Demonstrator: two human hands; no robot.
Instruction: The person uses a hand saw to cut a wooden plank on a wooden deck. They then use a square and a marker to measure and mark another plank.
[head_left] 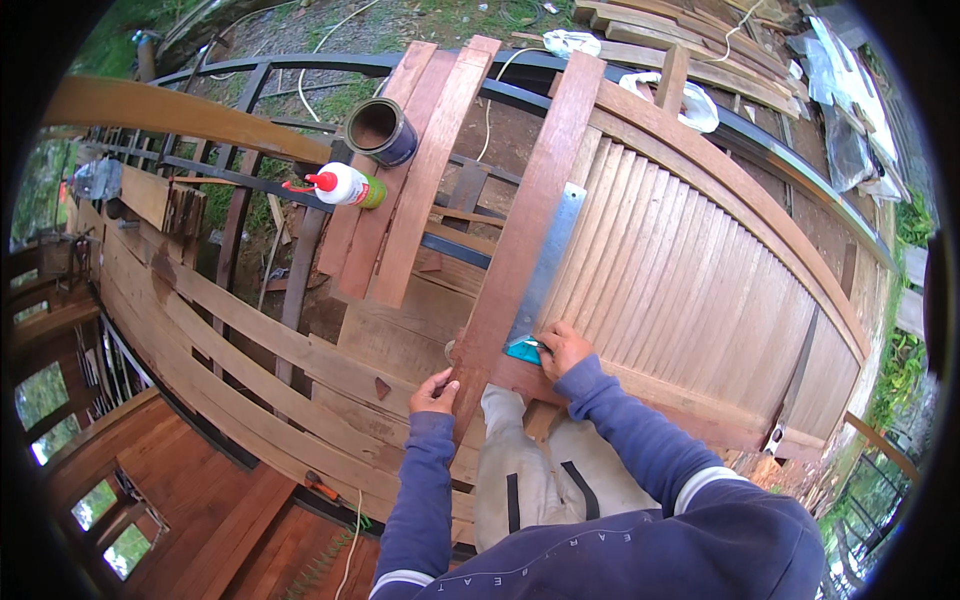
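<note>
A louvred wooden panel (pixel 680 260) lies before me, framed by a thick side board (pixel 545 200). Against the inner side of that board rests a try square with a long metal blade (pixel 550 262) and a teal handle (pixel 523 349). My right hand (pixel 566 352) is closed on the square at its handle, fingertips pressed together there. At the outer edge of the same board, my left hand (pixel 434 392) has curled fingers, thumb close to the wood. Whatever those fingers may hold is hidden.
Loose boards (pixel 410 180) beyond my left hand carry an open can (pixel 381 132) and a white-and-green glue bottle (pixel 345 187) with a red cap. A second metal tool (pixel 775 438) lies at the panel's right end. An orange-handled tool (pixel 321 487) is at lower left.
</note>
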